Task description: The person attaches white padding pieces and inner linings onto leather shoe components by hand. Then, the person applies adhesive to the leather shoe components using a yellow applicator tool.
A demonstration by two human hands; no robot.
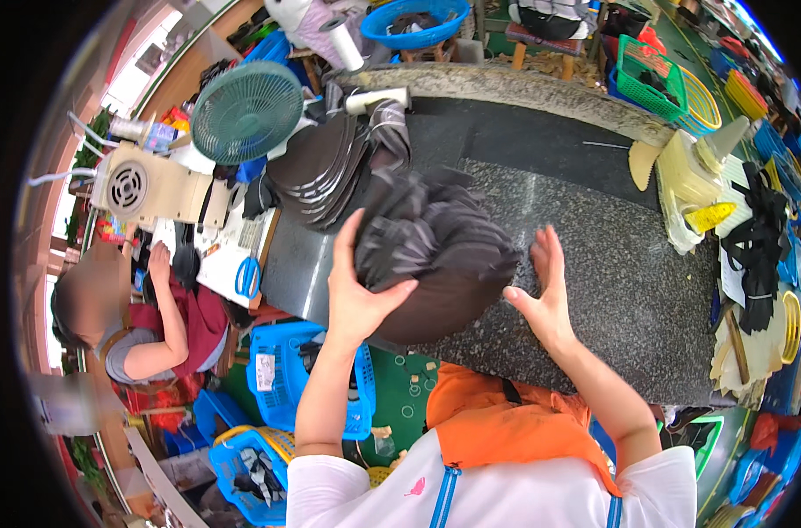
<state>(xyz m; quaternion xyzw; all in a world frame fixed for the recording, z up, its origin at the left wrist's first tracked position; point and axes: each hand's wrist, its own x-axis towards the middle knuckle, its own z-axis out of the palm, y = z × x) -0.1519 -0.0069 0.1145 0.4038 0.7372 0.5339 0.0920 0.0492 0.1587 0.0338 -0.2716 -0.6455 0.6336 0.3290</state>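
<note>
A thick pile of dark brown and black fabric pieces (449, 304) lies between my hands at the near edge of the dark stone worktop (625, 308). Its upper part is ruffled and blurred, with pale grey edges showing. My left hand (358, 295) is at the pile's left side, thumb stretched over its near face and fingers pointing up along the edge; no firm grip shows. To the right, my right hand (545, 295) is open, its thumb close to the pile's rim and its fingers apart from it. Behind my left hand stands another fanned stack of dark rounded pieces (317, 167).
A green fan (247, 112) and a beige sewing machine (158, 185) stand at left, near a seated person (176, 326) and blue scissors (248, 277). Blue baskets (281, 348) sit below. A pale container (689, 176) is at right; a raised ledge (523, 92) bounds the worktop's far side.
</note>
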